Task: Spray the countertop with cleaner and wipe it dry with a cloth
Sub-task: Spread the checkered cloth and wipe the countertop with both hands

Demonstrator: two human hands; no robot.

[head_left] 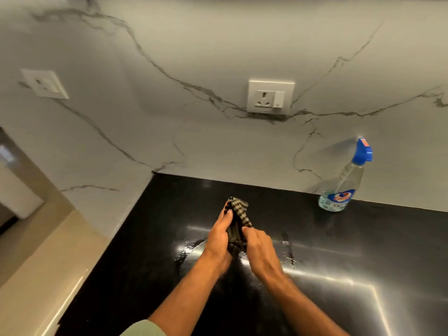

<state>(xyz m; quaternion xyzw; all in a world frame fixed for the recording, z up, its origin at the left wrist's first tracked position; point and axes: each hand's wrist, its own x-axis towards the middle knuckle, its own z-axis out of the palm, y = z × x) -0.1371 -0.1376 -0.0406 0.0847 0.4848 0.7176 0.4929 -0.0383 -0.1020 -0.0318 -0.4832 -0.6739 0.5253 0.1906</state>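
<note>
**Cloth held in both hands over wet counter**

Cloth, dark with pale checks, bunched up and lifted above the black counter, not lying on it. Left hand curled round the cloth's left side, fingertips up near the top edge. Right hand close against it from the right, thumb and fingers pinching the lower part of the bundle. Both hands nearly touching, cloth squeezed between them, checked end sticking out above the fingers.

Counter glossy, with bright streaks of reflected light and a wet, beaded patch directly under and around the hands. Spray bottle upright at the back right of the counter, just beside the marble wall; clear body, blue trigger head, blue label low down, well apart from the hands. Socket on the wall above and behind the cloth; second socket far left. Pale green sleeve at the lower edge, on the left arm.
</note>
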